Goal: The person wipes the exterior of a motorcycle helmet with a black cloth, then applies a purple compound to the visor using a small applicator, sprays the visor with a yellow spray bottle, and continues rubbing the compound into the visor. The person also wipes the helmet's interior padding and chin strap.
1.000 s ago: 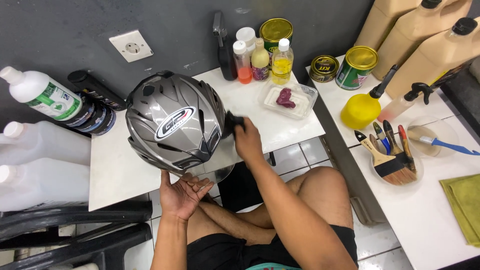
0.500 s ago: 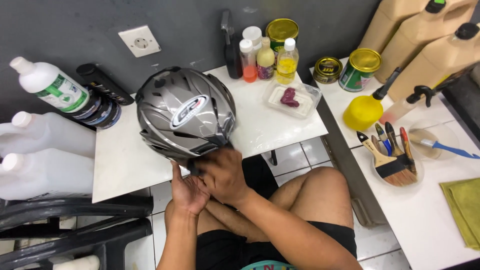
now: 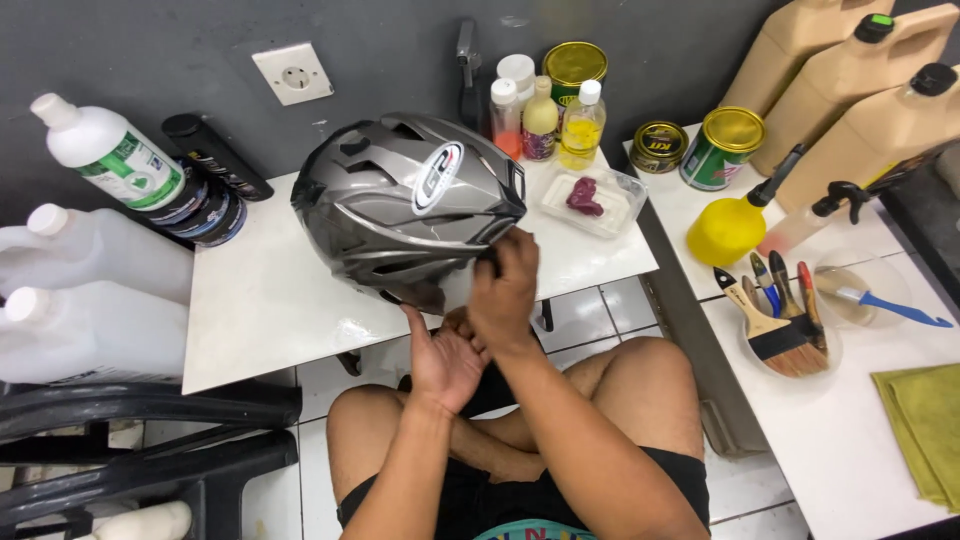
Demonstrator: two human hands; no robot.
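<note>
While one grey motorcycle helmet [image 3: 405, 205] overhangs the white table's [image 3: 260, 310] front edge, left hand [image 3: 445, 360] supports its rim underneath, fingers spread; right hand [image 3: 505, 285] pinches the rim. Bare tabletop lies leftward; four bottles [image 3: 545, 115] stand behind.

White square surface [image 3: 260, 300], carrying a grey helmet [image 3: 400, 200] at centre; small bottles [image 3: 540, 120] at one o'clock, clear tray [image 3: 592, 200] at three, dark cans [image 3: 205, 210] at ten. Second white surface [image 3: 850, 440] alongside, with brushes [image 3: 780, 320] and a green cloth [image 3: 925, 430].
</note>
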